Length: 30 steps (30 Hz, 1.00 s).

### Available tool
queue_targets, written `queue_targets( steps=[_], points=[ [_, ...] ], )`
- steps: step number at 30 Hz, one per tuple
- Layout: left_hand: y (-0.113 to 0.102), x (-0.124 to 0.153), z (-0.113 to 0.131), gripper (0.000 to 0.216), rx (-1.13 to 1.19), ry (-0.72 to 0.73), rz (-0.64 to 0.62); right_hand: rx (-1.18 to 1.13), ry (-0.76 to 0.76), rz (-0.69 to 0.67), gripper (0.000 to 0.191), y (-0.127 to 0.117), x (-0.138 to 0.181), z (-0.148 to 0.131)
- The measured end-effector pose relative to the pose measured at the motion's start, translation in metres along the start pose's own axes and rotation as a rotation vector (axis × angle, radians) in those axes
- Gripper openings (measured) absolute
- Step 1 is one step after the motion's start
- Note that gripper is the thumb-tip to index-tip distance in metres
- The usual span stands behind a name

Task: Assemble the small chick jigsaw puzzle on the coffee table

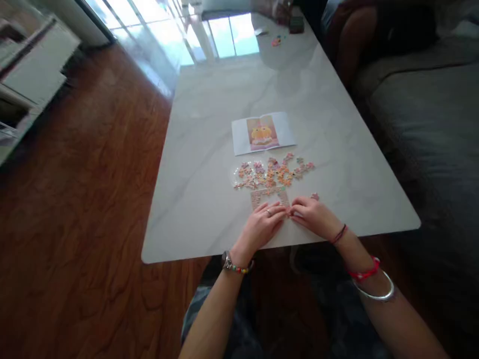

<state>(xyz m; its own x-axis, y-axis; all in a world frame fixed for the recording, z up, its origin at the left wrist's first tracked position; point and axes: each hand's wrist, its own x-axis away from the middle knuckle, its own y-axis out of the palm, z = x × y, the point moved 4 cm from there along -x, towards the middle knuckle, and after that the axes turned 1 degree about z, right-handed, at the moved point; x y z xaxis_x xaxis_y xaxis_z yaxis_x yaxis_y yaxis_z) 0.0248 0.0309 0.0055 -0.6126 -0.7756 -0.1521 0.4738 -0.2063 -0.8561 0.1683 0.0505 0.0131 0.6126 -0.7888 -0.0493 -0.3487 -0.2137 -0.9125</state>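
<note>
Near the front edge of the table, a partly joined jigsaw puzzle (255, 197) lies flat, its upper border and sides showing. My left hand (265, 223) rests over its lower part with fingers stretched out flat. At the puzzle's lower right corner, my right hand (311, 215) has thumb and fingers pinched together; a small pinkish puzzle piece seems to be between the fingertips, close to my left fingertips. Loose puzzle pieces (282, 173) in orange, pink and grey spread just beyond the puzzle. Another pink piece (315, 196) lies beyond my right hand. The puzzle's lower edge is hidden by my hands.
A creased paper sheet with a printed picture (262, 133) lies past the pieces on the white marbled table (209, 109). Small colourful items (276, 42) and a dark box (296, 24) are at the far end. A person's leg (355, 40) and a grey sofa (426, 109) are on the right.
</note>
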Motion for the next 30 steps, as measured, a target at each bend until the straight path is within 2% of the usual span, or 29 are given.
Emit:
queue_targets(
  steps=[10, 18, 24, 30],
  points=[
    [-0.002, -0.0024, 0.0011, 0.033, -0.009, -0.067, -0.052, 0.047, 0.019, 0.039, 0.022, -0.0038, -0.0017, -0.0095],
    [-0.0013, -0.0011, 0.0005, 0.035, -0.05, -0.079, -0.089, 0.115, 0.068, 0.026, 0.02, -0.0034, 0.0002, -0.0057],
    [-0.0023, -0.0009, 0.0008, 0.037, -0.064, -0.092, -0.093, 0.081, 0.068, 0.03, 0.013, -0.0052, 0.0015, -0.005],
    [-0.0042, 0.0018, 0.0016, 0.041, -0.078, -0.087, -0.115, 0.092, 0.078, 0.01, 0.016, -0.0061, 0.0011, -0.0057]
  ],
)
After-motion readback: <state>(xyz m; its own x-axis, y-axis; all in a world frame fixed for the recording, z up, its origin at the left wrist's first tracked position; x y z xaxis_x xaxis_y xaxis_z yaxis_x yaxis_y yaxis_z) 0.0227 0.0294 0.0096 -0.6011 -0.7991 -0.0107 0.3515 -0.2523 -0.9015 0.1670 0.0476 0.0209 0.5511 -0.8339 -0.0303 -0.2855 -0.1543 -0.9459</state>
